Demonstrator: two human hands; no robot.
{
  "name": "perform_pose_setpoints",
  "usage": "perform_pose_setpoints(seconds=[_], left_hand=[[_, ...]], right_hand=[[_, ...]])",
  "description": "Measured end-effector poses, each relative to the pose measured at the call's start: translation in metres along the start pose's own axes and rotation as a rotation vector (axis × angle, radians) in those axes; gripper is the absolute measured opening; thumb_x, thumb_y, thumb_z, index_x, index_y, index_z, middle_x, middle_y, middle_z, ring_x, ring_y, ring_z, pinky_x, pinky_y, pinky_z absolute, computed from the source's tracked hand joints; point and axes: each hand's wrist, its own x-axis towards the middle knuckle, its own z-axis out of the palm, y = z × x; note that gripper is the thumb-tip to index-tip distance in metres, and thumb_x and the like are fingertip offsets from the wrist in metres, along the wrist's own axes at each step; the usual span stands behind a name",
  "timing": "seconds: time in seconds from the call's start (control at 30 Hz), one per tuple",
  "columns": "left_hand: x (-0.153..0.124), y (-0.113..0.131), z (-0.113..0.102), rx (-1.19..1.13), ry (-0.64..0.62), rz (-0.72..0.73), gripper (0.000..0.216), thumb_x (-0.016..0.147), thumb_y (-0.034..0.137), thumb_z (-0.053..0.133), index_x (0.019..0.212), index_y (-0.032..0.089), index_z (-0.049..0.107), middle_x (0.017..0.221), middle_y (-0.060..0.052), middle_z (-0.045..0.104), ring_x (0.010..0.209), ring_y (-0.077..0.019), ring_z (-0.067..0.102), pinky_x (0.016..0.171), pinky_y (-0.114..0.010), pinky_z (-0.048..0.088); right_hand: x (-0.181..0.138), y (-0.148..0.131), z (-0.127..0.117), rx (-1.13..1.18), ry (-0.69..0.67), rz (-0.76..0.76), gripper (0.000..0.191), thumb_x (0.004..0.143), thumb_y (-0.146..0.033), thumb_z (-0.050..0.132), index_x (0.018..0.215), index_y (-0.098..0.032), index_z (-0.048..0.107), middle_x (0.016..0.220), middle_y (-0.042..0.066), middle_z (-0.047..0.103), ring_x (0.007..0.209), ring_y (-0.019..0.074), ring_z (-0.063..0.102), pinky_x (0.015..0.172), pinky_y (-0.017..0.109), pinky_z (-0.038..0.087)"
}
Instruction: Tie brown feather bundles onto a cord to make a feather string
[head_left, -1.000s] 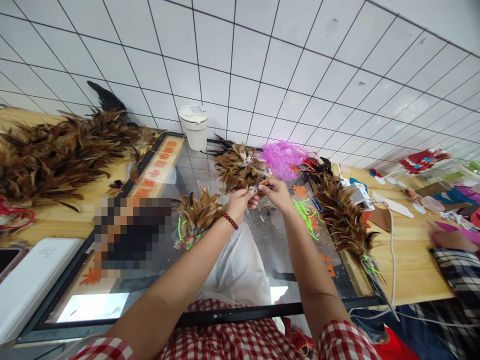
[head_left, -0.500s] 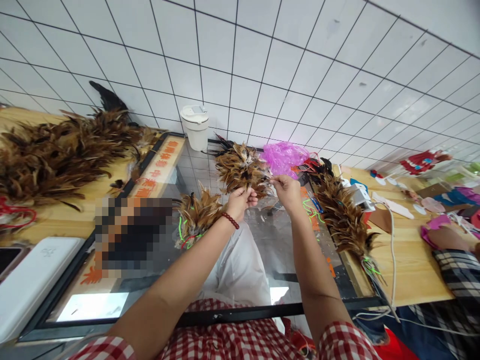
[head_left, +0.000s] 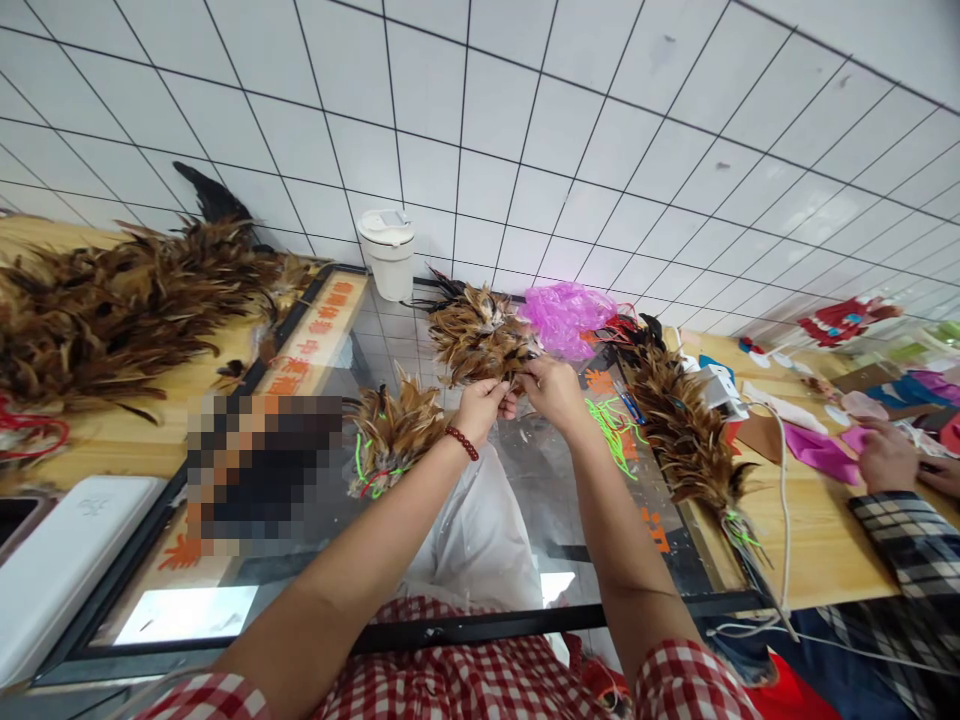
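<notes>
My left hand (head_left: pixel 481 408), with a beaded bracelet on its wrist, is closed in a pinch at the near edge of a pile of brown feathers (head_left: pixel 476 335); small feathers seem to be between its fingers. Against it, my right hand (head_left: pixel 553 392) is closed too, fingertips meeting the left ones. What the right fingertips hold is hidden. To the left lies a smaller feather bundle (head_left: pixel 397 425) with green and red ties. Green strings (head_left: pixel 613 435) lie right of my right hand on the glass tabletop (head_left: pixel 517 500).
A lidded white cup (head_left: pixel 390 260) stands by the tiled wall. Beside it lie a pink plastic bag (head_left: pixel 568 318) and a long feather bundle (head_left: pixel 679 420). Large feather heaps (head_left: pixel 112 310) and a white power bank (head_left: pixel 82 580) are at left. Another person's hand (head_left: pixel 889 455) works at right.
My right hand has moved left and down from the feather pile's edge to meet my left hand. At right, the other person's hand has moved, and more pink cloth shows.
</notes>
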Motion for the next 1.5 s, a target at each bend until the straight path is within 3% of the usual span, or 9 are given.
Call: perform_pose_setpoints(seconds=[0.33,0.4,0.53,0.63,0.9,1.03,1.17,1.3,1.5], left_hand=[[0.002,0.0,-0.006,-0.115,-0.118,-0.018,0.029,0.063,0.032,0.075,0.061,0.013,0.053,0.053,0.003,0.052,0.042,-0.0045,0.047,0.039,-0.016,0.035],[0.003,0.001,-0.007,-0.161,-0.114,-0.003,0.028,0.063,0.031,0.075,0.063,0.013,0.054,0.054,0.004,0.05,0.043,-0.0031,0.045,0.039,-0.015,0.033],[0.004,0.0,-0.007,-0.135,-0.103,0.035,0.031,0.064,0.034,0.075,0.061,0.014,0.051,0.053,0.004,0.05,0.042,-0.0034,0.044,0.039,-0.016,0.031],[0.002,-0.001,-0.006,-0.1,-0.13,0.024,0.033,0.063,0.037,0.075,0.06,0.014,0.052,0.053,0.003,0.051,0.042,-0.0048,0.046,0.039,-0.018,0.033],[-0.001,0.002,-0.006,-0.091,-0.242,-0.109,0.029,0.066,0.036,0.074,0.069,0.011,0.059,0.057,0.0,0.055,0.046,-0.0069,0.052,0.043,-0.019,0.04],[-0.002,0.004,-0.009,-0.125,-0.313,-0.133,0.029,0.066,0.036,0.074,0.067,0.012,0.056,0.054,0.001,0.051,0.045,-0.0068,0.05,0.04,-0.018,0.036],[-0.003,0.004,-0.013,-0.202,-0.48,-0.259,0.027,0.064,0.028,0.076,0.067,0.013,0.054,0.054,0.002,0.05,0.045,-0.0062,0.049,0.039,-0.016,0.033],[-0.004,0.005,-0.014,-0.185,-0.534,-0.287,0.023,0.069,0.029,0.073,0.074,0.01,0.06,0.058,-0.001,0.055,0.049,-0.0081,0.056,0.043,-0.017,0.04],[-0.006,0.006,-0.011,-0.19,-0.511,-0.246,0.021,0.078,0.028,0.065,0.089,0.01,0.061,0.085,-0.012,0.068,0.072,-0.0171,0.067,0.065,-0.03,0.054]], right_hand=[[0.0,0.003,-0.002,0.131,0.081,0.151,0.017,0.079,-0.024,0.054,0.086,-0.018,0.068,0.081,0.007,0.067,0.075,0.0185,0.059,0.069,0.028,0.041],[0.0,0.004,-0.002,0.257,0.057,0.265,0.018,0.077,-0.031,0.06,0.086,-0.018,0.067,0.077,0.006,0.067,0.069,0.0172,0.058,0.066,0.028,0.042],[0.002,0.005,0.004,0.731,-0.184,0.32,0.027,0.071,-0.043,0.064,0.074,-0.017,0.065,0.07,0.003,0.066,0.061,0.0135,0.056,0.06,0.026,0.044],[0.003,0.005,0.012,0.916,-0.157,0.339,0.031,0.063,-0.047,0.069,0.063,-0.017,0.059,0.061,0.0,0.061,0.057,0.0125,0.055,0.057,0.025,0.045],[0.003,0.008,0.014,0.841,-0.059,0.297,0.031,0.066,-0.044,0.069,0.056,-0.018,0.057,0.053,-0.001,0.057,0.054,0.0118,0.053,0.055,0.024,0.042],[-0.001,0.009,0.008,1.049,-0.29,0.303,0.033,0.069,-0.049,0.067,0.07,-0.016,0.062,0.061,0.0,0.062,0.057,0.0108,0.055,0.059,0.024,0.044],[-0.006,0.011,0.005,1.247,-0.516,0.387,0.04,0.059,-0.049,0.076,0.075,-0.016,0.062,0.062,0.0,0.062,0.053,0.0093,0.053,0.053,0.022,0.042],[-0.005,0.013,0.007,1.298,-0.463,0.431,0.038,0.058,-0.048,0.077,0.063,-0.015,0.059,0.052,-0.002,0.056,0.046,0.0082,0.048,0.049,0.022,0.039],[0.0,0.017,0.012,1.178,-0.215,0.486,0.034,0.05,-0.04,0.081,0.06,-0.014,0.06,0.053,-0.004,0.056,0.047,0.007,0.046,0.05,0.022,0.037]])
